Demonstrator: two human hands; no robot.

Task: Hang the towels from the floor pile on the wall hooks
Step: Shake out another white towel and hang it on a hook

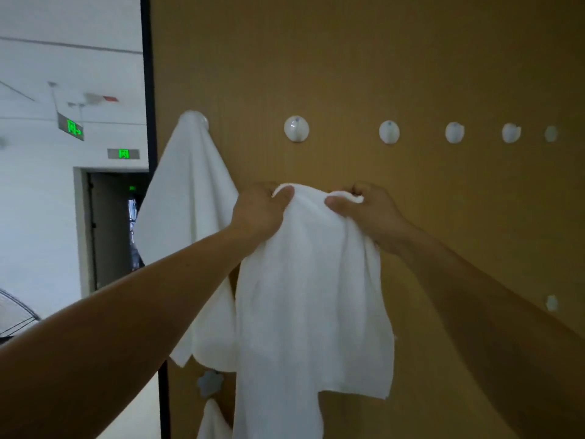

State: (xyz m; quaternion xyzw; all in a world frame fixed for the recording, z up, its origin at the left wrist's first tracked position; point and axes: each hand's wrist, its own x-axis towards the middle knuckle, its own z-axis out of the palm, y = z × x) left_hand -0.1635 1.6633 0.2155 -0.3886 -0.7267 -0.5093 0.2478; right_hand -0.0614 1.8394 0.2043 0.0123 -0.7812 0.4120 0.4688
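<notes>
Towel [310,296], white and limp, hangs nearest me at the centre of my view. Its top edge is bunched between my two hands and the rest drapes toward 6 o'clock. My left hand [258,213] clenches the cloth at its 11 o'clock corner, thumb pressed over the fold. My right hand [367,213] grasps the 1 o'clock corner the same way, fingers curled into the fabric. My forearms reach in from 7 and 5 o'clock.

Behind the cloth stands the brown wall panel [411,58]. At 12 o'clock from my hands sits a round white hook [296,128], bare and apart from the towel I hold. A neighbouring hook [389,132] lies toward 1 o'clock, with a row of others trailing off to 3 o'clock. At 10 o'clock a second towel [186,217] hangs from the leftmost hook [194,118], its lower part hidden behind my left forearm and the held cloth. Low at 7 o'clock I see a star-shaped hook [209,382] with another white cloth [213,419] beneath it.

Farthest off, at 9 o'clock past the panel's dark edge, are a doorway [117,229] and a green exit sign [71,126].
</notes>
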